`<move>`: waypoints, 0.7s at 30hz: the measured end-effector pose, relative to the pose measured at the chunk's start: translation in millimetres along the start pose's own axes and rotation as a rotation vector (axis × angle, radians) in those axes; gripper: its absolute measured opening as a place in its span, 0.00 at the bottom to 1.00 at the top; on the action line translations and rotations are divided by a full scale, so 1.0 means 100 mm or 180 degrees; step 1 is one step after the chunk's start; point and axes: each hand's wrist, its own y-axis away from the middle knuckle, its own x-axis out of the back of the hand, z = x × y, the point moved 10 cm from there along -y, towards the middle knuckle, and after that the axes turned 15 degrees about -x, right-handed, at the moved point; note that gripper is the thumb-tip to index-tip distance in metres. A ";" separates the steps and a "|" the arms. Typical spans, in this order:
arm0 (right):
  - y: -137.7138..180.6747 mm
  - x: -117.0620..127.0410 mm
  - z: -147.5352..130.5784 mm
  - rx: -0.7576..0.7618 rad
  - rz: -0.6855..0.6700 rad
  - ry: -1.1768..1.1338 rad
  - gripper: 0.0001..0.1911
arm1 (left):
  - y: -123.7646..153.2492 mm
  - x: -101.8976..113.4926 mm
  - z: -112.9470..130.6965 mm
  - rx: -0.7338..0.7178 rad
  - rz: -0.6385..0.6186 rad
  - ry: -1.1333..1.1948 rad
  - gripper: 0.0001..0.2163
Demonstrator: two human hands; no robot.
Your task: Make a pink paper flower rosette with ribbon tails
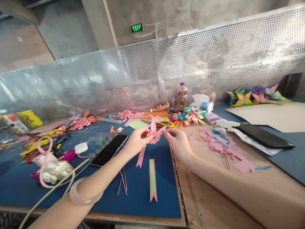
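Note:
A pink paper flower (pixel 154 137) is held up over the front of the blue table mat, between my two hands. My left hand (pixel 140 138) has its fingers pinched on the flower's left side. With thumb and forefinger, my right hand (pixel 177 140) pinches a pink petal strip at the right side of the same flower. Below the left fingers hangs or lies a notched pink ribbon strip (pixel 140 158); whether it joins the flower is hidden. On the mat in front lies a green-and-pink notched paper strip (pixel 152 181), with thin pink strips (pixel 122 181) to its left.
A phone (pixel 109 150), cables and a white earphone case (pixel 81 148) lie left. Yellow scissors (pixel 165 122), a drink bottle (pixel 182 97) and finished paper flowers (pixel 194 114) stand behind. Pink paper scraps (pixel 219 143) and a black phone-like slab (pixel 264 136) are right.

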 end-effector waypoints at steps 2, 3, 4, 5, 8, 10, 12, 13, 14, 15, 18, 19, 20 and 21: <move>0.00 0.01 0.00 -0.0007 -0.0006 -0.0011 0.14 | 0.00 0.01 -0.01 0.0010 0.0001 -0.0071 0.08; 0.00 0.02 -0.01 -0.0020 -0.0006 -0.0020 0.14 | 0.01 0.01 -0.01 0.0003 0.0006 -0.0095 0.08; 0.00 0.03 -0.01 -0.0038 -0.0005 -0.0034 0.13 | 0.01 0.02 -0.01 -0.0007 0.0012 -0.0107 0.09; -0.01 0.03 -0.01 -0.0062 -0.0010 -0.0055 0.13 | 0.01 0.02 -0.01 -0.0013 0.0012 -0.0101 0.10; -0.03 0.04 0.01 -0.0142 -0.0028 -0.0128 0.13 | 0.01 0.01 -0.03 0.0028 0.0006 -0.0079 0.11; -0.05 0.02 0.05 -0.0187 -0.0057 -0.0145 0.13 | 0.01 0.01 -0.05 0.0075 0.0004 -0.0068 0.11; -0.08 -0.01 0.09 -0.0219 -0.0106 -0.0118 0.14 | 0.02 0.02 -0.08 0.0135 0.0009 -0.0041 0.11; -0.10 -0.02 0.11 -0.0229 -0.0123 -0.0093 0.15 | 0.01 0.02 -0.09 0.0163 0.0012 -0.0028 0.11; -0.10 -0.03 0.13 -0.0235 -0.0125 -0.0063 0.15 | 0.01 0.02 -0.09 0.0185 0.0023 -0.0015 0.10; -0.11 -0.03 0.15 -0.0235 -0.0104 -0.0028 0.15 | 0.01 0.03 -0.10 0.0194 0.0037 0.0000 0.10; -0.10 0.00 0.15 -0.0196 0.0031 0.0082 0.14 | 0.00 0.03 -0.08 0.0147 0.0067 0.0048 0.10; -0.09 0.02 0.14 -0.0173 0.0075 0.0114 0.14 | 0.00 0.03 -0.07 0.0129 0.0062 0.0063 0.10; -0.09 0.03 0.13 -0.0147 0.0111 0.0140 0.14 | 0.00 0.03 -0.06 0.0113 0.0055 0.0067 0.09; -0.08 0.04 0.11 -0.0122 0.0140 0.0159 0.14 | -0.01 0.02 -0.06 0.0103 0.0045 0.0062 0.09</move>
